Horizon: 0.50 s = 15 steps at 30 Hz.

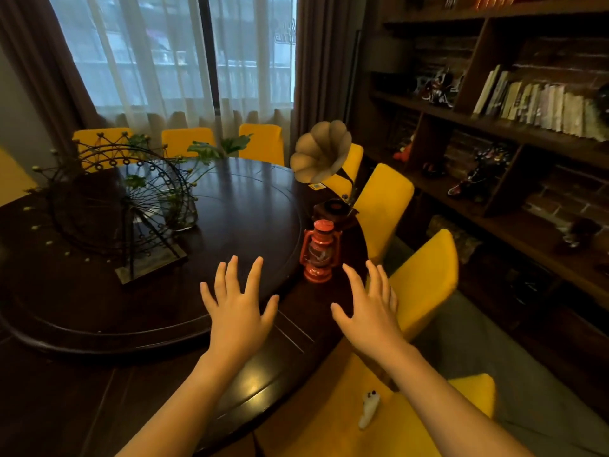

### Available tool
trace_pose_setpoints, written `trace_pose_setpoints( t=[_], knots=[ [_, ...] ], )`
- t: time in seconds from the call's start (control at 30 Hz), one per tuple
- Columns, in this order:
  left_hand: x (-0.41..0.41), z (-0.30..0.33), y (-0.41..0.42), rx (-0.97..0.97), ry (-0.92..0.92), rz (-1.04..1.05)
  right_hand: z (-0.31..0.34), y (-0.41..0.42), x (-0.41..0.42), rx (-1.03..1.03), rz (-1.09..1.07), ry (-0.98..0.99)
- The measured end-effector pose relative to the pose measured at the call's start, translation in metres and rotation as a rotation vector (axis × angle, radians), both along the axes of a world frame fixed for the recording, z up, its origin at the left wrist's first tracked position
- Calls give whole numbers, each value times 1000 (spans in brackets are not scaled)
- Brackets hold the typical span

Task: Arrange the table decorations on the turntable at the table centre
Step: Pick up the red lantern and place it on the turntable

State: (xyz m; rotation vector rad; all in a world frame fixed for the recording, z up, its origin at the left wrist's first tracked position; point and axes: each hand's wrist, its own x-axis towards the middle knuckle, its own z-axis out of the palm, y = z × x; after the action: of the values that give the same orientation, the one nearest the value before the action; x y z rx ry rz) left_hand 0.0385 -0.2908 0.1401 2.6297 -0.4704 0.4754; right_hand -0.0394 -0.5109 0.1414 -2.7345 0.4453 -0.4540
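Note:
A dark round turntable (244, 206) fills the middle of the dark wooden table (138, 384). On its left stand a black wire ferris wheel (112, 206) on a square base and a glass vase with green stems (183, 206). A red lantern (319, 250) stands upright at the turntable's right rim. Behind it, on the table's outer ring, is a small gramophone (324, 173) with a brass horn. My left hand (239, 306) hovers with fingers spread above the turntable's near edge, holding nothing. My right hand (367, 305) is spread too, just right of and below the lantern, apart from it.
Yellow chairs (425, 278) ring the table at the back and right. A small white toy (369, 409) lies on the nearest chair seat. Wooden shelves with books and figurines (527, 103) line the right wall. Curtained windows are behind the table.

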Motion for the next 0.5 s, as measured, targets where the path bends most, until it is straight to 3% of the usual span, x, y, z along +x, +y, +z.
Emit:
trace_pose_setpoints(
  t=[0.2,0.33,0.43,0.5],
  knots=[
    [2,-20,-96,-75,195,3,-20,-44,-9,162,-16,39],
    [13,-21,-154,-94,202,23,-30,-85,6,182,71,53],
    [24,-22,-182,-224,233,74,-35,-122,26,224,111,57],
    [32,-31,-192,-409,325,111,-40,-146,43,283,116,61]
  ],
)
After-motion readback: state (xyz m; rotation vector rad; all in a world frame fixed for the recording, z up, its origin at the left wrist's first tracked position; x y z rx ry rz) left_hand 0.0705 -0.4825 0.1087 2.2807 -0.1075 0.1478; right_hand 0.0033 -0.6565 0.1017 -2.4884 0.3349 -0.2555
